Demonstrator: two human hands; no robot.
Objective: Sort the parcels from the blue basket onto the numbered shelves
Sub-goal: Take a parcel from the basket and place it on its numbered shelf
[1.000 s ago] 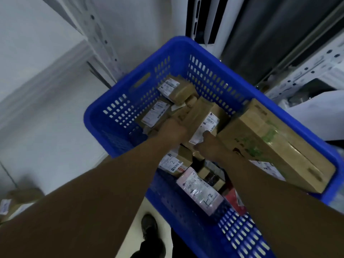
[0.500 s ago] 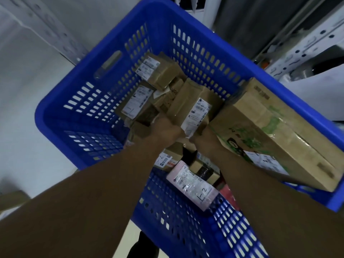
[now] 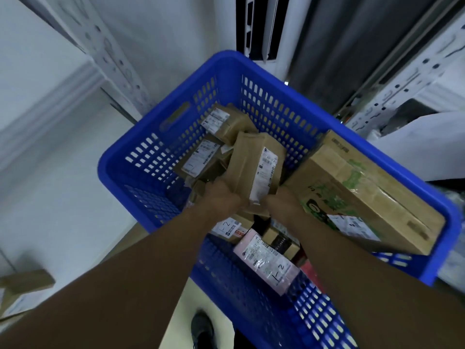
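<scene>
A blue basket holds several parcels. Both hands grip one brown cardboard parcel with a white label, tilted upright above the pile in the basket's middle. My left hand clasps its lower left edge and my right hand its lower right edge. Beneath lie a pink parcel marked 1-2, a small box marked 1-2 and more brown boxes. A large brown box with green print rests across the right rim.
White perforated shelf uprights stand at the left and right. A dark curtain hangs behind the basket. A brown box lies on the floor at lower left. My shoe shows below the basket.
The brown parcel has risen out of the pile and stands more upright in both hands. The view has shifted, so the basket sits lower and more centred.
</scene>
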